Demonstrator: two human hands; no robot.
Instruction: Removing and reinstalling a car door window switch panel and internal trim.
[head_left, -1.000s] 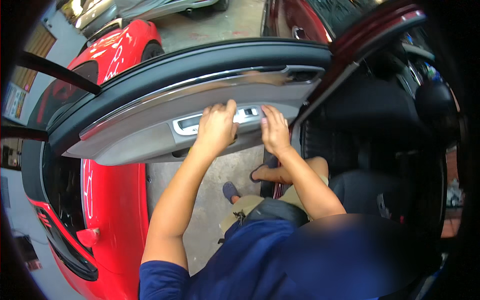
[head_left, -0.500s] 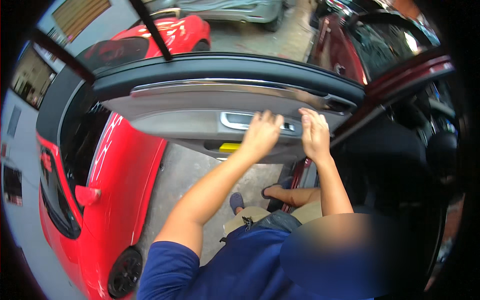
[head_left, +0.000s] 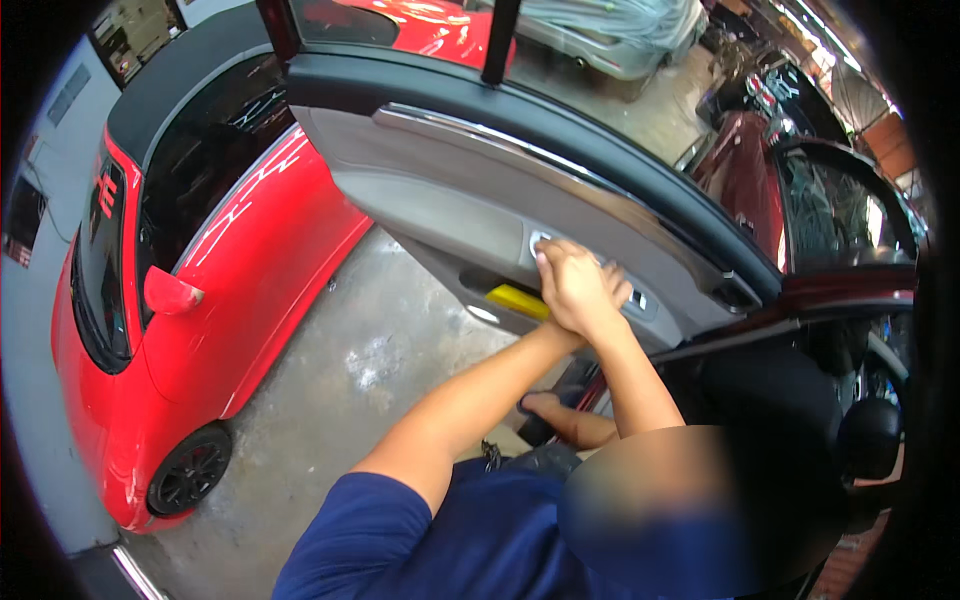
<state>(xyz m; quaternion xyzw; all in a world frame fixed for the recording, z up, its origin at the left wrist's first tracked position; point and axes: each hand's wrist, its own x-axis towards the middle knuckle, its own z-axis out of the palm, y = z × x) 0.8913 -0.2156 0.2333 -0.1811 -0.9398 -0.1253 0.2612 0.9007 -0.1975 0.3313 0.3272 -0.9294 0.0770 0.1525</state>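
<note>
An open car door with a grey inner panel (head_left: 440, 170) stands in front of me. On its armrest is a silver-edged switch trim (head_left: 640, 297), mostly covered by my hands. My right hand (head_left: 573, 283) lies uppermost, fingers bent down over the left part of the trim. My left forearm reaches under my right wrist. The blurred fingers of my left hand (head_left: 619, 284) show just right of it, beside the small switch; the rest is hidden. Below the hands, a yellow piece (head_left: 518, 301) sits in the door pocket.
A red car (head_left: 270, 290) with a dark roof stands close on the left. The dark red car body (head_left: 840, 283) and black interior lie to the right. A plastic-covered silver car (head_left: 610, 30) stands beyond the window. Grey concrete floor (head_left: 340, 360) lies below.
My view has turned, so the door now slants down to the right. My right hand has moved left, over my left hand; earlier they were apart along the armrest.
</note>
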